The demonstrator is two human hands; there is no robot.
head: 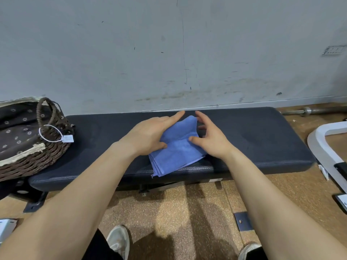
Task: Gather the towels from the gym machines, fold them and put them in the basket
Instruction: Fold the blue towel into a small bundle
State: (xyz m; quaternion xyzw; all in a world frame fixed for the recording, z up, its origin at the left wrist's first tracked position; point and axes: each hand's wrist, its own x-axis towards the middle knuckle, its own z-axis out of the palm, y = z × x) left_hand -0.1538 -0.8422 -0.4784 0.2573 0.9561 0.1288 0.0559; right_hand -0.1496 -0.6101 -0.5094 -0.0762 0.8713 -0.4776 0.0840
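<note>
- The towel is soft, blue, folded in layers on the dark padded bench.
- My left hand lies on its left side, fingers straight.
- My right hand is loose, thumb touching its right side.
- The woven basket sits at the bench's left end.

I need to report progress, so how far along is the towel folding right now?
Done: the blue towel is already folded into layers on the bench. In hand: the left hand and right hand press its top fold. Left: putting it in the basket, where only the floral liner shows.
</note>
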